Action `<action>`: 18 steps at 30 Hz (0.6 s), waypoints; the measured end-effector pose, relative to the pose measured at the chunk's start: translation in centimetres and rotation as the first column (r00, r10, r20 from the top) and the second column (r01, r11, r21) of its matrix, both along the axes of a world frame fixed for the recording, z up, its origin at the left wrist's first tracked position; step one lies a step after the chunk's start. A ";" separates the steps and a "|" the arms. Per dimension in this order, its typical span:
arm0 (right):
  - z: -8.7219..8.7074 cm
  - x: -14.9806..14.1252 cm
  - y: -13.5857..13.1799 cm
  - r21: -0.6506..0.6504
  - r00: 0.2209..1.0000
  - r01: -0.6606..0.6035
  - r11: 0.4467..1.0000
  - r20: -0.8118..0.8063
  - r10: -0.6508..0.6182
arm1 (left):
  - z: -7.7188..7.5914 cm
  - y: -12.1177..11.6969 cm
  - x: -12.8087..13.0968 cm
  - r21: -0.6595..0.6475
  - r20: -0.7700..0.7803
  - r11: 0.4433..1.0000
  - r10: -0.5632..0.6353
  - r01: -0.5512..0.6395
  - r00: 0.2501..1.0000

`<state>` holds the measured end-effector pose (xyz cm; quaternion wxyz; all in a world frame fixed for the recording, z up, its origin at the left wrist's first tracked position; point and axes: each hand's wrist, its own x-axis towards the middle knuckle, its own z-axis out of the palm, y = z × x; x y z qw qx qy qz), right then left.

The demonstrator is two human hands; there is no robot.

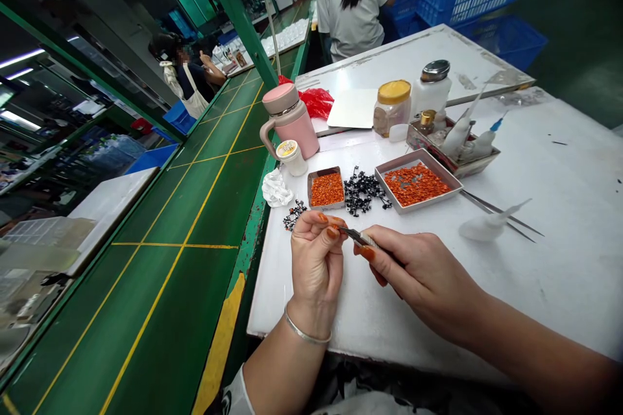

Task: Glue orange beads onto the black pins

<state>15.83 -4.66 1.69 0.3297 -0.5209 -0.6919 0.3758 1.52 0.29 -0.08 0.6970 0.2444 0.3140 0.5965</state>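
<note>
My left hand (318, 259), with a bangle at the wrist, is raised over the near part of the white table with thumb and fingertips pinched together. Whatever sits in that pinch is too small to make out. My right hand (413, 266) grips a slim dark pointed tool (359, 238) with a ribbed grip, its tip touching or close to the left fingertips. Just beyond the hands are a small box of orange pieces (327, 189), a pile of small black parts (363, 192) and a larger box of orange pieces (416, 183). More black parts (294, 214) lie left of them.
Tweezers (506, 215) and a white squeeze bottle (489, 225) lie at right. Behind stand a tray of needle-tipped bottles (457, 142), a yellow-lidded jar (392, 107) and a pink mug (292, 120). A green conveyor belt (195, 207) runs along the left. Other people sit farther off.
</note>
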 end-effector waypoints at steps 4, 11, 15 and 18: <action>0.0 0.0 0.1 -0.001 1.000 0.014 1.000 0.026 -0.014 | 0.0 0.0 0.0 0.018 -0.008 1.000 0.001 -0.001 1.000; 0.1 -0.1 0.2 -0.036 1.000 0.005 0.999 0.008 -0.004 | -0.1 0.0 0.0 0.040 0.013 0.999 0.001 -0.002 1.000; 0.3 -0.3 0.2 -0.071 0.998 -0.023 0.997 -0.061 0.019 | -0.1 0.0 0.1 0.036 0.037 0.999 0.008 -0.009 0.999; 0.4 -0.5 0.2 -0.116 0.994 -0.044 0.992 -0.109 0.031 | -0.1 0.0 0.2 0.003 0.047 1.000 0.014 -0.014 0.999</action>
